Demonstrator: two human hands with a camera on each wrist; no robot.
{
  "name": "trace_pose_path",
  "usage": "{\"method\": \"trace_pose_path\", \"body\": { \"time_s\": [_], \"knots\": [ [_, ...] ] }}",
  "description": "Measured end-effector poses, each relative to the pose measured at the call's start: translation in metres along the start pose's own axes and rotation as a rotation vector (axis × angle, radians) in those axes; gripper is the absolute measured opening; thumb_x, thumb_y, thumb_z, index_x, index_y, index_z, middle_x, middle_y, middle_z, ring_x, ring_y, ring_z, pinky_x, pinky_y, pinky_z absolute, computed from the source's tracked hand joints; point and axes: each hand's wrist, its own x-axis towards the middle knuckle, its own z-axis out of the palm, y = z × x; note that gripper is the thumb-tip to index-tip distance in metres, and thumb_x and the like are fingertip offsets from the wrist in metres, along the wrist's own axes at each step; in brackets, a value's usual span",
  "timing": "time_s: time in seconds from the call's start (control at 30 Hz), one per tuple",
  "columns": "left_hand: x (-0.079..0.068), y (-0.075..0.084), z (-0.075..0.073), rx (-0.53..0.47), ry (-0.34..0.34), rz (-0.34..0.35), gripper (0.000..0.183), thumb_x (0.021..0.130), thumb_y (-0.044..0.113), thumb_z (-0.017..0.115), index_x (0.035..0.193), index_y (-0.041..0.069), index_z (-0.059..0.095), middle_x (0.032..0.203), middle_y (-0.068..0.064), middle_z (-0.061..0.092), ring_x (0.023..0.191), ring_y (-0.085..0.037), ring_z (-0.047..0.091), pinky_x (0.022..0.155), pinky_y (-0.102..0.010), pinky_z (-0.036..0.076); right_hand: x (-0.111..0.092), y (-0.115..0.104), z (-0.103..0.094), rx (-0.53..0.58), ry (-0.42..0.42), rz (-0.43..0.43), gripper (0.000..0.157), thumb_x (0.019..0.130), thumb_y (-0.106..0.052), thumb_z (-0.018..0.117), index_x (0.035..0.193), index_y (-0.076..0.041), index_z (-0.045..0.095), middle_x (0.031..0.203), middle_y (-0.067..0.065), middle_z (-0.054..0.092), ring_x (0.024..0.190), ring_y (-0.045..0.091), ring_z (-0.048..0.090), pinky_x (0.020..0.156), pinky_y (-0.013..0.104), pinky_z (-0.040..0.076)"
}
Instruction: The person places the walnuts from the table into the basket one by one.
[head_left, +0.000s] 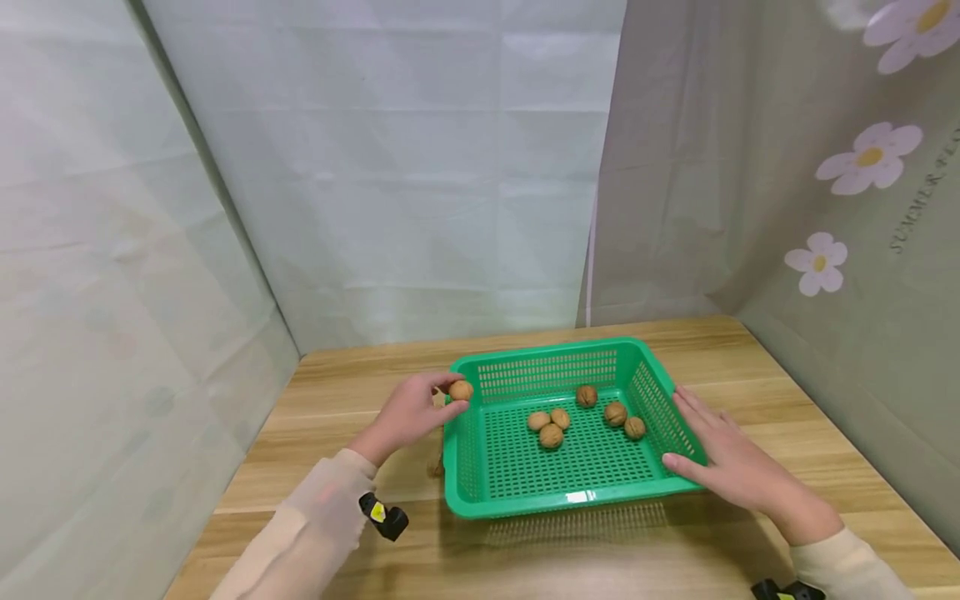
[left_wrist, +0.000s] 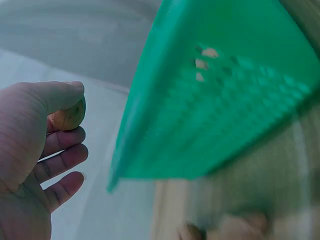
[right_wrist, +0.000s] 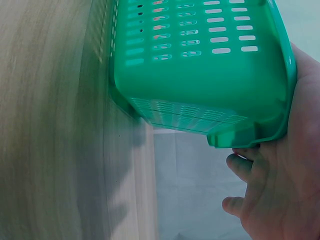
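My left hand [head_left: 408, 414] pinches a walnut [head_left: 461, 390] between thumb and fingers, just above the left rim of a green plastic basket [head_left: 570, 500]. In the left wrist view the same walnut [left_wrist: 70, 116] shows under the thumb, the other fingers loosely bent. My right hand [head_left: 731, 458] rests against the basket's right rim near the front corner, its fingers fairly straight and the thumb over the edge. Several walnuts [head_left: 551, 436] lie on the basket's slotted floor, in a left cluster and a right group.
Outside the basket's left wall, a walnut [head_left: 435, 467] lies on the wooden table [head_left: 345, 392], partly hidden. Blurred walnuts [left_wrist: 240, 225] show low in the left wrist view. Pale curtains [head_left: 420, 183] close off the back and sides.
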Motion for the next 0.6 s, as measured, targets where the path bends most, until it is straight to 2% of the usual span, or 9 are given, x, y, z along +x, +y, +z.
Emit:
{"method": "trace_pose_path", "body": {
  "time_s": [0.13,0.27,0.4,0.6],
  "knots": [
    [0.021,0.019,0.007,0.022,-0.044,0.036,0.039,0.088,0.028,0.072,0.122,0.011,0.066,0.100,0.008,0.065,0.091,-0.013,0.061,0.076,-0.033,0.049,0.000,0.001,0.000,0.000,-0.011,-0.003,0.088,0.091,-0.041,0.064,0.155,-0.007,0.014,0.160,0.009,0.009,0.142,0.042,0.016,0.110,0.064,0.006],
    [0.043,0.035,0.017,0.021,-0.126,0.055,0.042,0.088,0.030,0.071,0.123,0.007,0.064,0.100,0.006,0.065,0.090,-0.016,0.061,0.071,-0.030,0.049,0.001,0.002,0.000,-0.007,-0.013,0.000,0.088,0.091,-0.041,0.064,0.155,-0.007,0.014,0.160,0.009,0.008,0.142,0.042,0.016,0.110,0.064,0.007],
    [0.061,0.048,0.030,0.038,-0.199,0.069,0.041,0.090,0.032,0.069,0.123,0.008,0.064,0.099,0.007,0.065,0.087,-0.012,0.061,0.069,-0.027,0.049,0.000,0.002,0.001,-0.005,-0.001,-0.007,0.088,0.091,-0.041,0.064,0.154,-0.006,0.015,0.160,0.010,0.010,0.141,0.043,0.017,0.111,0.062,0.006],
    [0.080,0.063,0.048,0.030,-0.253,0.084,0.037,0.090,0.029,0.070,0.122,0.011,0.065,0.099,0.009,0.064,0.094,-0.014,0.061,0.075,-0.026,0.049,0.001,0.003,0.001,-0.009,-0.002,-0.003,0.088,0.091,-0.043,0.064,0.155,-0.007,0.015,0.160,0.008,0.009,0.142,0.041,0.017,0.110,0.064,0.010]
  ]
}}
